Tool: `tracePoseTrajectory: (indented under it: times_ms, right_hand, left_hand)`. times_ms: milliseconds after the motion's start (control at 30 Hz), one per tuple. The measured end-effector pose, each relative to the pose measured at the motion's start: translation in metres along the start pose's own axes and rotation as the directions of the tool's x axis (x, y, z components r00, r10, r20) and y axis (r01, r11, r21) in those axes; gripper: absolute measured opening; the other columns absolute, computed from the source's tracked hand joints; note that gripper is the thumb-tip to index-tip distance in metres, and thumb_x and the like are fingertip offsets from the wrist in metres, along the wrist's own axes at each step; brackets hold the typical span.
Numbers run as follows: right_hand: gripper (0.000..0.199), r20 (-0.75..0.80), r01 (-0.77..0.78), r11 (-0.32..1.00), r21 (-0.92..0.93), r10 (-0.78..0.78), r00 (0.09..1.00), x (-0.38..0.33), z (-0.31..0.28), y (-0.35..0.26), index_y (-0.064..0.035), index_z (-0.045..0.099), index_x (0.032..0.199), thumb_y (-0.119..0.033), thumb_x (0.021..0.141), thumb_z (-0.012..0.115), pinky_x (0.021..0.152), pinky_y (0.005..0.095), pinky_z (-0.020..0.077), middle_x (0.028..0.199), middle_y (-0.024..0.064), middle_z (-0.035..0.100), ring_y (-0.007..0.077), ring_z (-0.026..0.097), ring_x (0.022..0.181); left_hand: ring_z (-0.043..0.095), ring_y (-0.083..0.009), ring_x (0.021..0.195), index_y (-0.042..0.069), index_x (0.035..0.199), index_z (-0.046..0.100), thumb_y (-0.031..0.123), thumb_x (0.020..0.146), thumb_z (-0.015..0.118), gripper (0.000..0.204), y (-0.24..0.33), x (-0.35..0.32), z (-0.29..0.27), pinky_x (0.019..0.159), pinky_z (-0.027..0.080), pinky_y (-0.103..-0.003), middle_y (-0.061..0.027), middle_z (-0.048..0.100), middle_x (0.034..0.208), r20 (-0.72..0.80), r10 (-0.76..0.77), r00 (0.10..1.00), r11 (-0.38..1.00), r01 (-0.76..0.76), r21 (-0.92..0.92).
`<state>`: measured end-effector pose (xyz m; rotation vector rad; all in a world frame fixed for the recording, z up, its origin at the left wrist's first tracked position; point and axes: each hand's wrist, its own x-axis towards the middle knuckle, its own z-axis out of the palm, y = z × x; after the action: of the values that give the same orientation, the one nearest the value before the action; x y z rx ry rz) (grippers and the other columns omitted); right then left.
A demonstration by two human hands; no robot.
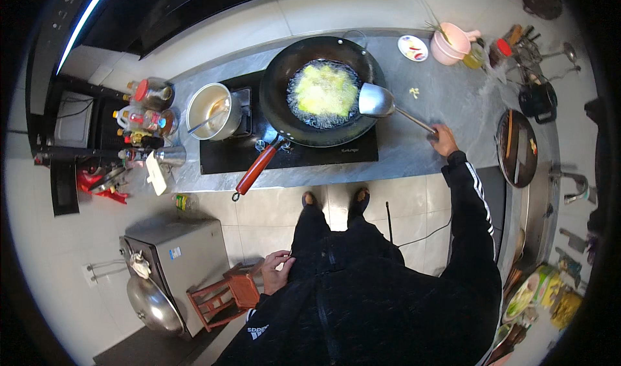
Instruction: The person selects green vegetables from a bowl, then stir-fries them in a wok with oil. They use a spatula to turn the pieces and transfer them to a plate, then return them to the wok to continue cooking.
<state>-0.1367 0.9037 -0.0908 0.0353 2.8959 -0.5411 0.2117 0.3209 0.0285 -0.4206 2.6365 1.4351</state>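
Note:
My right hand (444,139) is closed round the end of a long metal handle. This wok spatula (376,100) has its broad blade over the right rim of a large dark wok (278,88) with a red-brown handle. Inside the wok, a pale yellow-green mass of food (323,89) lies in bubbling oil. Down by my left thigh, my left hand (277,271) is closed, fingers bent and thumb close to them against the dark clothing. What it pinches, if anything, is too small to make out.
Left of the wok stands a light metal pot (212,112) with a utensil in it. Bottles and jars (145,120) crowd the counter's left end. A small plate (413,48), pink container (449,44) and garlic-like pieces (414,93) lie right. A wooden chair (242,290) stands behind left.

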Motion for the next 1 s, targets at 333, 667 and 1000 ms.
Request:
tracePoseTrajectory:
  times_ms: [333, 667, 1000]
  right_hand:
    - [0.052, -0.133, -0.26, 0.96, -0.103, 0.246, 0.96, 0.004, 0.026, -0.001, -0.014, 0.059, 0.129, -0.019, 0.079, 0.071, 0.098, 0.0489, 0.0454, 0.118, 0.0162, 0.063, 0.0386, 0.057, 0.114]
    - [0.052, -0.542, -0.276, 0.889, 0.365, 0.444, 0.713, -0.054, 0.022, 0.014, -0.0027, 0.055, 0.127, -0.015, 0.081, 0.076, 0.087, 0.0402, 0.0527, 0.123, 0.0235, 0.058, 0.0325, 0.064, 0.1]
    - [0.04, 0.464, -0.565, 0.073, 0.822, 0.488, 0.739, -0.18, 0.173, -0.016, -0.0071, 0.056, 0.134, -0.008, 0.095, 0.058, 0.064, 0.0323, 0.0578, 0.106, 0.0139, 0.072, 0.0204, 0.07, 0.079]
  left_hand:
    - [0.065, -0.0173, 0.084, -0.004, 0.09, 0.072, 0.018, 0.103, 0.048, 0.035, 0.002, 0.104, -0.059, 0.08, 0.05, -0.03, -0.0108, 0.072, 0.09, 0.061, -0.14, 0.988, 0.98, 0.147, -0.137]
    - [0.061, -0.0098, 0.075, 0.005, 0.104, 0.067, 0.041, 0.105, 0.042, 0.043, -0.061, 0.21, -0.079, 0.065, 0.045, -0.022, -0.0048, 0.069, 0.09, 0.305, -0.259, 0.916, 0.904, 0.341, -0.258]
    - [0.035, -0.0125, 0.048, 0.015, 0.075, 0.049, 0.053, 0.102, 0.042, 0.047, -0.238, 0.232, 0.13, 0.042, 0.03, -0.032, 0.0035, 0.043, 0.063, 0.905, -0.06, 0.422, -0.118, 0.897, -0.426]
